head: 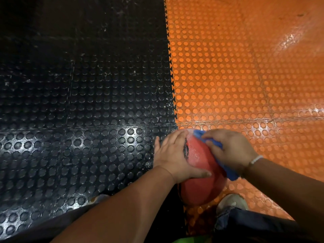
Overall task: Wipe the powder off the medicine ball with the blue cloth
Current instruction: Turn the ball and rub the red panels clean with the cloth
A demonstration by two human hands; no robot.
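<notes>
"Fingers (175,137) of the left hand (172,155) are spread apart and lie flat on the ball. The thumb reaches across the near side. Black floor (78,102) is under that hand."

"Where is the ball?"

"The red medicine ball (201,188) is between the two hands, low down and close to the person. It looks lifted off the floor, but I can't be sure. It has a pale dusty patch of powder (192,149) near the top."

"And the cloth?"

"The blue cloth (231,174) is on the right side of the ball. The right hand (231,148) has its fingers curled over the cloth and pushes it on the ball. That wrist has a white bracelet (256,159). Orange floor (236,76) is on that side."

"What could go wrong?"

"I think the ball could slip. The left hand only lies on it, and powder is slippery. A hard push from the cloth could roll it out, maybe onto the shoe (231,202) just below. The powder could also fall on the floor, or just get smeared around if the cloth is full."

"Any boxes or tubs?"

"None that I can see, so nothing is inside anything."
</notes>
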